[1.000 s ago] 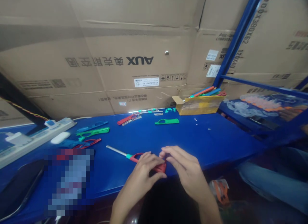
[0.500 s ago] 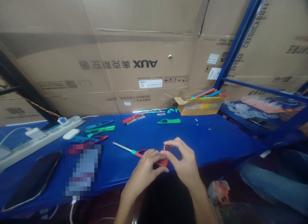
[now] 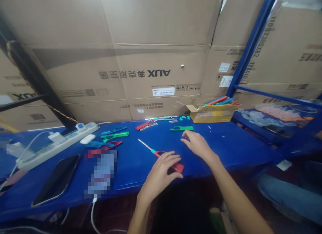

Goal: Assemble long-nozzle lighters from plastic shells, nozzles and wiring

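- Head view: the right hand has moved off the red lighter, out to just short of the green shell
- The lighter lies nearer than the shell on the smooth blue tabletop, plastic handle, slim metal tube
- Left hand arches over it, fingers spread; pressure untellable
- Right fingers curl; contents untellable
- Probably steadying while reaching; next seems to need a fine pinch

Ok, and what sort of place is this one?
Probably a small workshop or makeshift assembly bench: a red lighter-like tool lies on a blue tabletop, with loose plastic casings and a small box of coloured parts beyond it.
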Demonstrator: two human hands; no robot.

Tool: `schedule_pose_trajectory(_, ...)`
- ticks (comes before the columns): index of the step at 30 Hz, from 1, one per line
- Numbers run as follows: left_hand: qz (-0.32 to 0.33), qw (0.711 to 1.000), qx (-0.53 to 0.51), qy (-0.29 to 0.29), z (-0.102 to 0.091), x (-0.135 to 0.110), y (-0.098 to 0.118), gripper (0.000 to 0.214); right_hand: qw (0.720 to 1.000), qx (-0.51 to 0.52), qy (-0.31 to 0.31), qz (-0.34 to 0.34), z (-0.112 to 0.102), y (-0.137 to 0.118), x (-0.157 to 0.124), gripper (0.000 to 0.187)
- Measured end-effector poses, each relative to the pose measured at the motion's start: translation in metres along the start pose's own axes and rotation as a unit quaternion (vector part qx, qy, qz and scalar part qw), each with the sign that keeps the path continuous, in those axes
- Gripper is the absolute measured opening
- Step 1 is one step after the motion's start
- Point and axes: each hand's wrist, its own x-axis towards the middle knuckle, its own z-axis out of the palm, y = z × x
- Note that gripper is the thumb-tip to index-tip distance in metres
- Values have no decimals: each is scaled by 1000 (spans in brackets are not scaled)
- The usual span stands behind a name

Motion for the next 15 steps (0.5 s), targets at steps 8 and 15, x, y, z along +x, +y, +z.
schedule_pose_trajectory(8,-121,929,-66,343,-3,2,-11,22,994,-79,-1,-71,22,-39,-25,31)
schedule_pose_trajectory(15,-163,891,-121,405,-4,-3,-7,26,990,-106,45,-83,52,-77,-70,35)
